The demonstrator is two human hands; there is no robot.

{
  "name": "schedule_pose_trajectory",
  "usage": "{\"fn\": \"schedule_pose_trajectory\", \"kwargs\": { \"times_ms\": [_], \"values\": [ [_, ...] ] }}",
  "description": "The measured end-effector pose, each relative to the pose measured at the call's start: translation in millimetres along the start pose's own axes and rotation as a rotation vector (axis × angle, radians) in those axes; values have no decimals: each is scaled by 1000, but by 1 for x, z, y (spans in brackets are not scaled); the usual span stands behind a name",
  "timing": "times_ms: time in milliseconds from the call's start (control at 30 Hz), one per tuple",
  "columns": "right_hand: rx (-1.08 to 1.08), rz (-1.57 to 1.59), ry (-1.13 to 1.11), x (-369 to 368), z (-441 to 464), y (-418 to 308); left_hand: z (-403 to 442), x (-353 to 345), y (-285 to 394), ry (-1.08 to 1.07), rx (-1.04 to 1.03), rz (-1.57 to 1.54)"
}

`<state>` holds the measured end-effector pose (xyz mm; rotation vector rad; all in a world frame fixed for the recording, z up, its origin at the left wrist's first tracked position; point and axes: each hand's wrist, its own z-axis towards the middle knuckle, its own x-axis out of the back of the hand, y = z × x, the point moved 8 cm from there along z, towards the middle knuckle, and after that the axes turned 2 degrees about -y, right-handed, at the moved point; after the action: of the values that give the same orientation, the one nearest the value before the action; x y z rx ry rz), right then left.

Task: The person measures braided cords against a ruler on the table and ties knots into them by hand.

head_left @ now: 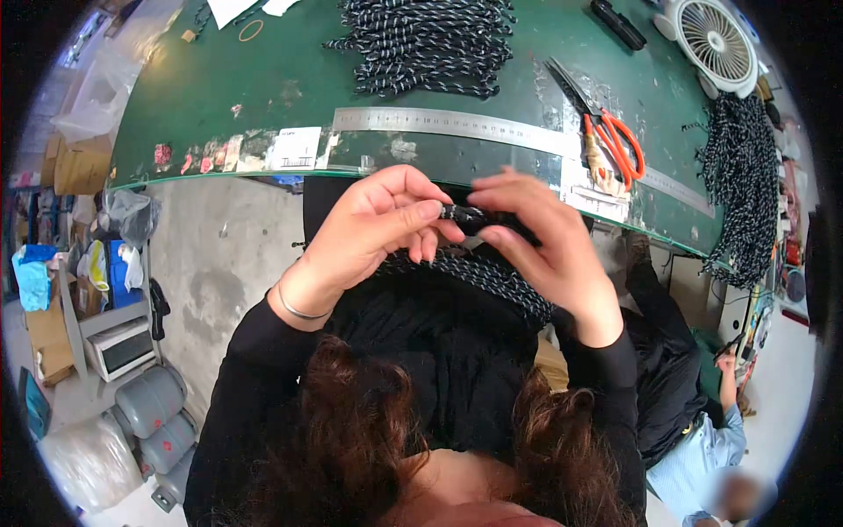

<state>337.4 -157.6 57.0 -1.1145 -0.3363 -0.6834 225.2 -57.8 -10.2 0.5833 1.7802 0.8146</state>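
Note:
My left hand point(378, 230) pinches the end of a black-and-white cord point(450, 212) between thumb and forefinger, just in front of the table edge. At its right, my right hand point(546, 241) curves over a dark piece point(471, 220) on the same cord, its fingers slightly blurred. More black-and-white cords point(492, 279) lie across my lap below both hands. Beyond them on the green table point(263, 79) are a steel ruler point(448, 124) and orange-handled scissors point(615, 145).
A bundle of cords point(426, 44) lies at the table's back, another point(742, 189) hangs over its right side. A white fan point(709, 42) and a black tool point(618, 25) are at the back right. A co-worker in a blue shirt point(698, 461) sits at the lower right.

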Motion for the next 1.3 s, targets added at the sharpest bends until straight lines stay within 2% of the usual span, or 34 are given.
{"fn": "schedule_pose_trajectory", "kwargs": {
  "times_ms": [167, 367, 500, 533, 667, 833, 867, 1000, 1033, 1167, 1300],
  "values": [
    [-195, 157, -72, -16, -3, 9, 0, -4, 3, -19, -45, 92],
    [-144, 117, -21, -14, 0, 3, -5, -9, 10, 4, -132, 307],
    [-209, 291, 29, -16, -4, 9, -19, -30, 31, 38, -617, 1000],
    [-211, 292, 28, -16, -5, 8, -20, -32, 32, 39, -616, 998],
    [-178, 223, 25, -8, -3, 1, -12, -18, 21, 66, -152, 339],
    [-301, 336, -81, -15, -3, 15, -7, -10, 15, 56, -19, 210],
    [-300, 338, -85, -11, -6, 17, -8, -8, 15, 60, -19, 209],
    [-676, 583, -35, 15, -40, 54, -16, 15, 24, 165, -88, 192],
    [-681, 575, -30, 15, -39, 54, -16, 16, 24, 156, -87, 188],
    [-909, 1142, 181, 1, -52, 59, -16, 24, 12, 216, -48, 144],
    [-888, 1112, 183, 4, -52, 60, -14, 23, 9, 200, -52, 137]
  ]
}}
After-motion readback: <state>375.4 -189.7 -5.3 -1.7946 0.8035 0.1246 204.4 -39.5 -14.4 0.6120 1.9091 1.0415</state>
